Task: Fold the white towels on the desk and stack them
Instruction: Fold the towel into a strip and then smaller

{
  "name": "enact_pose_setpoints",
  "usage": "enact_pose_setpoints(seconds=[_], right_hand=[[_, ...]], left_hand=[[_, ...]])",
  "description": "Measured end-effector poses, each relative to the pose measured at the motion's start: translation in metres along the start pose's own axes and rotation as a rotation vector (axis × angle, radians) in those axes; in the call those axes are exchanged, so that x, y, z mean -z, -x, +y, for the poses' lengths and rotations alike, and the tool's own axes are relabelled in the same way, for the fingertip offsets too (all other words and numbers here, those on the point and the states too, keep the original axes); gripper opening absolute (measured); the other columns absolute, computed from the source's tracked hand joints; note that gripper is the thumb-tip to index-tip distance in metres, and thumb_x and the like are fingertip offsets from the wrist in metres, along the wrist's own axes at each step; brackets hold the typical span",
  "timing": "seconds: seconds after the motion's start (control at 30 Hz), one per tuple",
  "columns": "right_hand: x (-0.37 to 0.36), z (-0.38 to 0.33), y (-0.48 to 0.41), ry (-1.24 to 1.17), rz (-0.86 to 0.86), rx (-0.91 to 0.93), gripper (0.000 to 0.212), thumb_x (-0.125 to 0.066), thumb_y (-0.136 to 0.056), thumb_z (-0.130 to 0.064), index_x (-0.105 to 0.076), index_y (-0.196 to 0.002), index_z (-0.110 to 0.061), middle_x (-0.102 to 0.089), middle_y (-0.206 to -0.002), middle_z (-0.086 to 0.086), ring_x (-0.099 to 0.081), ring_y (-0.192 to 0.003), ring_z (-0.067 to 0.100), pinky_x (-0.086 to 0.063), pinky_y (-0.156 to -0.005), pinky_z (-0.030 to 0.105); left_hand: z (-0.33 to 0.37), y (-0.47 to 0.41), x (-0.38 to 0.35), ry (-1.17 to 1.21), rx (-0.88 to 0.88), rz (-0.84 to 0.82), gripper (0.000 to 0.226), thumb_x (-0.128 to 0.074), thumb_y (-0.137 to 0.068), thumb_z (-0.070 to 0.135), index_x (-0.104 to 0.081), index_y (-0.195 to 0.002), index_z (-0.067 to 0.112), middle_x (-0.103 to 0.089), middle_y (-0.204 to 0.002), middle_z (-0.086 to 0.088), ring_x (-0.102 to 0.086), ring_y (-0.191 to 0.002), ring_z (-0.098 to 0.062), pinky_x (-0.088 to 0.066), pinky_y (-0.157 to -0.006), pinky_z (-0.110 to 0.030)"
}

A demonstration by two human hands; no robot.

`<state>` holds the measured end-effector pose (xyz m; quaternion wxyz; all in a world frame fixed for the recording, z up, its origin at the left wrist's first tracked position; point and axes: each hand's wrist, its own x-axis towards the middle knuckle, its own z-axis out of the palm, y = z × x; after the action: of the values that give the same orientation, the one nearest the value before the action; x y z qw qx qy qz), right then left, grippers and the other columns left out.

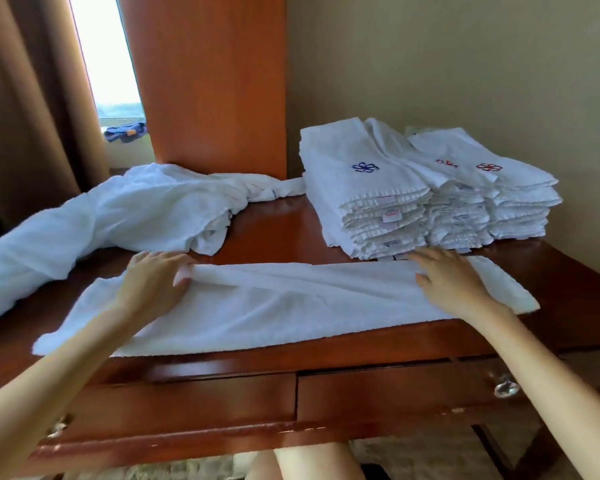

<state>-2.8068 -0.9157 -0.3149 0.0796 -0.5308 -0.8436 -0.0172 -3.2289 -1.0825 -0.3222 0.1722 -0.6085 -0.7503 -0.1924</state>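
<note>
1. Far left of the frame: a loose heap of towels (136, 209) sprawls over the desk (274, 223).
2. Left of centre, the left hand (153, 282) pinches the far fold of the towel (274, 306), which lies lengthwise along the desk's near edge.
3. Right of centre, the right hand (454, 282) presses flat on that towel, fingers straight and spread.
4. Upper right: the stack of folded towels (413, 195), just beyond that hand.

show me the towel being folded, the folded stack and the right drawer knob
towel being folded (274, 306), head view, flat middle
folded stack (381, 218), head view, layered front edge
right drawer knob (506, 389), head view, knob centre
</note>
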Motion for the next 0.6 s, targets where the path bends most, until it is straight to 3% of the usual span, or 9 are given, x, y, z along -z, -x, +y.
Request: enact_pose_setpoints(seconds=[0.07, 0.13, 0.23, 0.33, 0.4, 0.5, 0.6], right_hand=[[-0.002, -0.064, 0.003, -0.231, 0.164, 0.175, 0.037, -0.049, -0.1, -0.026, -0.053, -0.137, -0.023, -0.048, -0.143, -0.005, -0.043, -0.131, 0.016, -0.032, -0.103, 0.029], [-0.001, -0.134, 0.003, -0.378, 0.175, 0.291, 0.033, -0.05, -0.098, -0.036, -0.061, -0.127, -0.024, -0.057, -0.132, -0.009, -0.052, -0.12, 0.013, -0.037, -0.094, 0.026], [-0.006, -0.231, -0.017, -0.34, 0.079, 0.38, 0.046, -0.044, -0.097, -0.052, -0.061, -0.127, -0.021, -0.058, -0.13, -0.002, -0.052, -0.117, 0.02, -0.04, -0.096, 0.034], [-0.016, -0.298, -0.033, -0.23, 0.027, 0.396, 0.054, -0.043, -0.096, -0.056, -0.059, -0.13, -0.016, -0.056, -0.129, 0.006, -0.047, -0.12, 0.026, -0.039, -0.098, 0.039], [-0.025, -0.318, -0.039, -0.24, 0.045, 0.372, 0.05, -0.049, -0.096, -0.047, -0.053, -0.135, -0.016, -0.052, -0.132, 0.008, -0.045, -0.122, 0.027, -0.038, -0.098, 0.039], [-0.033, -0.321, -0.041, -0.29, 0.122, 0.359, 0.047, -0.057, -0.094, -0.034, -0.049, -0.139, -0.022, -0.056, -0.13, 0.004, -0.047, -0.118, 0.024, -0.037, -0.095, 0.035], [-0.038, -0.314, -0.039, -0.358, 0.203, 0.422, 0.052, -0.061, -0.091, -0.012, -0.049, -0.139, -0.027, -0.061, -0.123, 0.0, -0.051, -0.11, 0.022, -0.038, -0.085, 0.03]], left_hand=[[-0.024, 0.005, -0.001, 0.016, 0.072, 0.018, 0.027, -0.067, -0.082, 0.027, -0.074, -0.103, 0.011, -0.072, -0.105, -0.014, -0.066, -0.099, -0.036, -0.044, -0.088, -0.048], [-0.031, 0.008, -0.004, 0.065, 0.153, 0.02, 0.034, -0.068, -0.086, 0.032, -0.07, -0.111, 0.01, -0.068, -0.114, -0.015, -0.061, -0.107, -0.036, -0.042, -0.092, -0.046], [-0.034, 0.013, -0.004, 0.158, 0.242, 0.03, 0.053, -0.074, -0.082, 0.032, -0.06, -0.127, 0.008, -0.06, -0.127, -0.017, -0.056, -0.115, -0.036, -0.043, -0.095, -0.043], [-0.035, 0.017, -0.002, 0.204, 0.282, 0.05, 0.062, -0.074, -0.08, 0.032, -0.053, -0.134, 0.008, -0.055, -0.134, -0.015, -0.052, -0.121, -0.032, -0.042, -0.098, -0.041], [-0.04, 0.018, -0.002, 0.249, 0.314, 0.064, 0.069, -0.074, -0.08, 0.029, -0.047, -0.139, 0.008, -0.05, -0.139, -0.013, -0.047, -0.128, -0.028, -0.037, -0.104, -0.039], [-0.047, 0.017, 0.0, 0.276, 0.499, -0.011, 0.075, -0.066, -0.08, 0.036, -0.036, -0.146, 0.017, -0.046, -0.143, -0.008, -0.042, -0.132, -0.026, -0.028, -0.111, -0.049], [-0.052, 0.013, 0.005, 0.337, 0.634, -0.14, 0.088, -0.053, -0.064, 0.05, -0.033, -0.146, 0.027, -0.052, -0.137, -0.006, -0.043, -0.129, -0.028, -0.027, -0.109, -0.046]])
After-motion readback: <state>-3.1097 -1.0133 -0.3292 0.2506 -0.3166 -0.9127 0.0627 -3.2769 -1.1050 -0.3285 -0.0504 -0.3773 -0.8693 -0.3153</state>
